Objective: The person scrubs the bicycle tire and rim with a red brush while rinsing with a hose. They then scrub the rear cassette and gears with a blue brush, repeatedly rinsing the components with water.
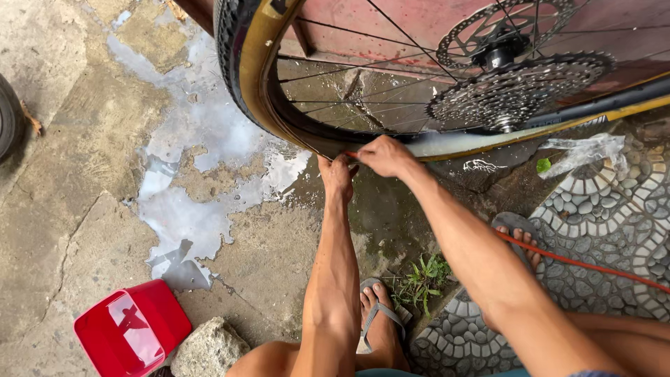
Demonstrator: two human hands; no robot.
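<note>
Wheel rim [293,132] blocking; left seemingly open.

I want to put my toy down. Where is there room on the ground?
Bare dry concrete lies left of the puddle and between the red tub and the wheel. It is crowded by both hands, the feet and the weeds.

I'm getting soft, even daylight, bright and overcast, with no hard shadows anywhere. The puddle [202,139] at nine o'clock glares white with sky reflection. A sheen shows on the red basin [131,328] at seven o'clock. Focus is crisp through the middle. The wheel rim [258,91] bows at twelve o'clock from wide-lens distortion, and I see slight softness in the corners.
</note>
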